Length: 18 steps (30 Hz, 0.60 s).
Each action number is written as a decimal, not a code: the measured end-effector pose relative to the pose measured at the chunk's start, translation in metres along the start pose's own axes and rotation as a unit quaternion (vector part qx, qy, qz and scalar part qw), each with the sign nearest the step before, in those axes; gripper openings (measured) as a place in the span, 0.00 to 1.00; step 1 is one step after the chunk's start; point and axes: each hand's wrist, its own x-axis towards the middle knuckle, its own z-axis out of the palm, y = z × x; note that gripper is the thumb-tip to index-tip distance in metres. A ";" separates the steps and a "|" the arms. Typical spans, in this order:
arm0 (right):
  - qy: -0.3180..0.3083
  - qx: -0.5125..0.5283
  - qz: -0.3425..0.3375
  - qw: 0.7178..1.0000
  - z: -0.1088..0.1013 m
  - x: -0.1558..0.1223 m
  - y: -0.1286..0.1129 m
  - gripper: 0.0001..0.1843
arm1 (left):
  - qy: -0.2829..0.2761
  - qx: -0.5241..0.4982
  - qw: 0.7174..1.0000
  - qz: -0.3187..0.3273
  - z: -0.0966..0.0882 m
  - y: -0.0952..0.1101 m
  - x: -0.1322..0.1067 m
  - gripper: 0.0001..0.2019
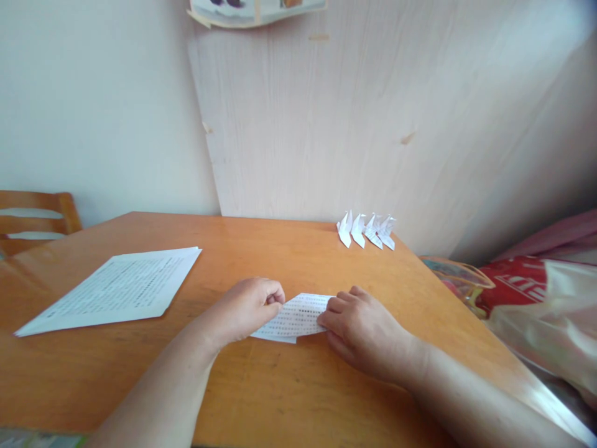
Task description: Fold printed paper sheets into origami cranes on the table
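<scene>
Head view, and both your hands are on the paper, one at each end! Your left hand (254,308) comes in with its fingers curled and the thumb tucked against the index finger, right at the left end of the folded printed sheet (305,315). Whether those fingertips pinch it or just press it, you can't tell from here; the contact is hidden. Your right hand (359,323) mirrors it, knuckles up, fingers bent down over the right end, and again the curl of the hand hides whether it's a pinch or a press.

So the sheet lies right between your two grips, low on the wooden table (275,392), lines of print facing up. Its upper left edge slants away from your left fingertips, and a paler flap peeks out along the near side, just beside that same hand.

Look past your right hand: four folded paper figures (358,231), white and pointed, stand in a row near the far edge, well apart from your fingers. Swing out left of your left hand and there's a stack of printed sheets (116,289), lying flat, clear of your forearm. Farther out on that side, beyond the stack, sits a wooden chair back (69,213).
</scene>
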 end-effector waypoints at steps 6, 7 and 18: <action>-0.031 0.038 -0.026 0.998 -0.002 -0.001 -0.003 0.10 | -0.053 -0.001 0.999 0.007 0.003 0.004 -0.004 0.04; -0.034 0.052 -0.026 0.998 -0.003 -0.002 -0.003 0.09 | -0.053 0.007 0.999 0.009 0.004 0.004 -0.005 0.04; -0.047 0.255 0.027 0.965 -0.009 -0.007 0.018 0.17 | -0.060 0.016 0.998 -0.001 0.005 0.003 -0.006 0.11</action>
